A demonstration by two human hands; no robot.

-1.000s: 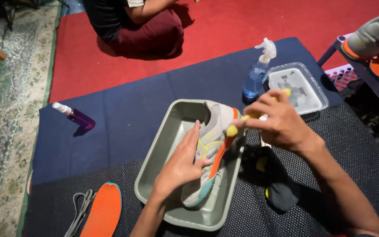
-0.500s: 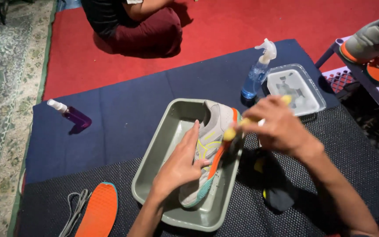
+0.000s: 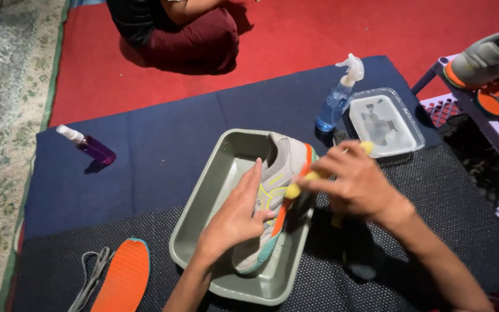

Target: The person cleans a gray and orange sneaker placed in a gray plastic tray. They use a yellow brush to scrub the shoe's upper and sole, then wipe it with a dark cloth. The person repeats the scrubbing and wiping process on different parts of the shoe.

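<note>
On one tray (image 3: 215, 173): one shoe (image 3: 272, 190), two hands, one brush (image 3: 295, 189).

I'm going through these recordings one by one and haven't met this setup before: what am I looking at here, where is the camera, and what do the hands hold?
There is no machine: a person's bare hands, seen from a camera worn on their head, looking down. The left hand presses a grey sneaker lying in a grey-green tray. The right hand holds a yellow-handled brush against the sneaker. On the dark mat are a blue spray bottle, a clear tub, a purple bottle, an orange insole and laces. Another person sits beyond.
</note>
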